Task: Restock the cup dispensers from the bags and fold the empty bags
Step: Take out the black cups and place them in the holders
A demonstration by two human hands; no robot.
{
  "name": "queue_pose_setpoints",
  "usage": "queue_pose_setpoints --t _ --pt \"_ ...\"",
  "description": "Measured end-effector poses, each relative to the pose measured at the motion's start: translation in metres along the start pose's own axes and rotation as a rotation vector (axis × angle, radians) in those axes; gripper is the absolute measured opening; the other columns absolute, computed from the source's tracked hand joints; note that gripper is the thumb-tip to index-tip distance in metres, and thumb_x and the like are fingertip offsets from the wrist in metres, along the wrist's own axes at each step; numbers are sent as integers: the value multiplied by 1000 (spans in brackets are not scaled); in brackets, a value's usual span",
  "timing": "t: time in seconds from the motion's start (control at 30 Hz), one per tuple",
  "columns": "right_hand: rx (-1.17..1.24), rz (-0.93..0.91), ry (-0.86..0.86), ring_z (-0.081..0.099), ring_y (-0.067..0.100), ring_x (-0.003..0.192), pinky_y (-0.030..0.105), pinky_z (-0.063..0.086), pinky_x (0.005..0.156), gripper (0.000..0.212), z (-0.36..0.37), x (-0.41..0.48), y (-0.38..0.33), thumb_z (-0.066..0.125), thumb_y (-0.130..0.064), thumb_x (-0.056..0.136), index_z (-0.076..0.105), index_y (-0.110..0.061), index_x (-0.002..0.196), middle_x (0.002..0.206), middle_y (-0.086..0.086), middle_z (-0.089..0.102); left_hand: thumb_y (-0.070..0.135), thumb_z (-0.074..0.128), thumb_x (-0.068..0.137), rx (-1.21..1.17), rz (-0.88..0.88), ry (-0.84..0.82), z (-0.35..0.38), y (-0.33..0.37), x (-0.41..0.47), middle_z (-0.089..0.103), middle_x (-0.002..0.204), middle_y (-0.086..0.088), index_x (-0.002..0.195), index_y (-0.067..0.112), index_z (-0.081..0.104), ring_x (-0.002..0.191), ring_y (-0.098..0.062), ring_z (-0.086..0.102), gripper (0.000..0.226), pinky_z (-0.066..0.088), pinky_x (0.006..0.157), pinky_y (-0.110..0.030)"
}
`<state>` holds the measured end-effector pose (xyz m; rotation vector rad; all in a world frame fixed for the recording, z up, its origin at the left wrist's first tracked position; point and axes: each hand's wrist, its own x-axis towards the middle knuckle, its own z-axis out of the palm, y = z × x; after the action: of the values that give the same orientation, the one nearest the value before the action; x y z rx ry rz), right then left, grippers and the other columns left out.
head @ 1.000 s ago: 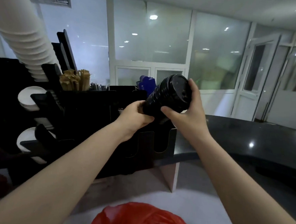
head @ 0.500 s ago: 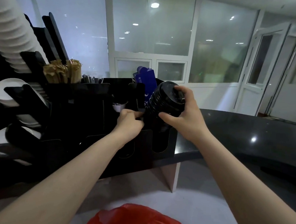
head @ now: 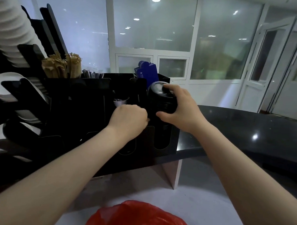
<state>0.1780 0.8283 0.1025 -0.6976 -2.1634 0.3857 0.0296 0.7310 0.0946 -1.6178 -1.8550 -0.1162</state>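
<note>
Right hand (head: 182,111) wraps top of black lid stack (head: 162,100). Stack near upright, lower end in rightmost dispenser slot (head: 161,141) directly below. Left hand (head: 128,121) curled beside stack, its hold hidden.

Café or canteen drinks station — black organizer (head: 86,98) holds stacks of white cups (head: 8,25), brown stir sticks (head: 60,67), straws (head: 89,73); dark polished countertop (head: 247,129) — glass partitions (head: 167,26) and white-framed door (head: 265,67) behind.

I see a dark counter (head: 247,129) with the black organizer (head: 85,108) standing on its near end; lower down, a pale surface (head: 199,202) holds a red bag (head: 137,219) (partly out of frame).
</note>
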Motion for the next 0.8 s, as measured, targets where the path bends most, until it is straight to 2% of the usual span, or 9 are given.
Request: queue_pose_setpoints --t 0.13,0.2,0.27,0.37,0.43,0.5,0.63,0.7,0.8 --pt "-119 44 -81 48 10 104 24 39 85 79 13 -6 3 74 -44 64 37 -37 133 128 -3 48 35 37 97 -113 -76 56 2 -2 -16 67 90 0 95 19 68 79 -22 63 34 37 57 -28" --pt "-248 53 -125 46 19 119 38 39 98 80 21 -14 9 72 -47 65 37 -34 136 133 -2 48 33 37 96 -140 -105 87 0 -6 -19 65 81 2 88 19 68 70 -21 60 35 38 55 -28" --pt "-327 77 -147 30 25 136 49 26 111 80 28 -22 14 69 -48 70 35 -31 141 146 -1 38 33 37 95 -109 -111 99 -1 -9 -24 63 76 4 86 20 68 64 -19 54 35 35 56 -28" --pt "-342 104 -162 7 25 144 51 18 115 82 31 -27 17 68 -49 76 28 -31 145 158 -3 13 33 39 94 -94 -132 93 -2 -15 -27 54 68 4 84 19 68 62 -18 45 34 32 61 -29" --pt "-370 80 -178 3 24 144 51 17 116 84 29 -28 17 68 -49 78 24 -30 147 159 -6 6 35 40 94 -140 -154 63 1 -21 -30 61 77 2 92 20 69 72 -20 54 33 36 66 -30" --pt "-362 50 -192 7 23 144 52 17 115 87 26 -29 14 69 -46 78 21 -29 148 158 -7 11 40 40 94 -199 -172 21 9 -26 -36 66 101 0 111 20 64 95 -21 60 35 42 79 -35" --pt "-284 -14 -175 16 19 144 54 18 114 81 19 -27 9 69 -38 78 27 -34 146 154 -7 27 52 33 95 -199 -206 -112 24 -36 -49 46 141 -1 140 20 38 135 -21 35 56 24 111 -49" --pt "-276 -51 -126 28 18 140 52 22 113 67 17 -25 7 67 -34 82 39 -31 142 150 -7 37 55 29 94 -185 -210 -123 28 -38 -51 40 146 -1 144 21 32 141 -21 27 60 16 113 -54" --pt "-277 -63 -117 38 14 135 52 26 111 55 16 -24 5 66 -31 86 47 -30 138 144 -9 46 56 30 93 -230 -202 -126 27 -38 -49 39 148 0 145 23 31 142 -22 23 62 16 114 -52"
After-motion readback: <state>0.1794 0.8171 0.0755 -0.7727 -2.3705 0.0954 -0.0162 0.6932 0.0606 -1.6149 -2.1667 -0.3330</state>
